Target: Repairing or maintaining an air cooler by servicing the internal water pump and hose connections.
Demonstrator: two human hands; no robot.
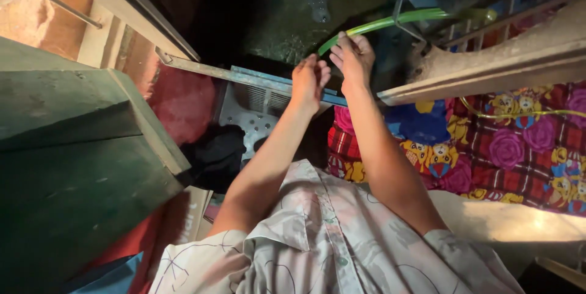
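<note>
Both my arms reach forward from a pale patterned shirt. My right hand (353, 57) grips the near end of a green hose (390, 23) that curves away to the right toward a metal bracket (406, 22). My left hand (309, 79) sits just left of it, fingers curled together close to the hose end; whether it touches the hose I cannot tell. Below the hands runs a blue-grey metal bar (250, 77).
A large dark green box (73, 147) fills the left side. A perforated metal panel (250, 117) and dark cloth (217, 154) lie below the bar. A colourful cartoon-print blanket (488, 147) lies at right under a dusty wooden beam (488, 62).
</note>
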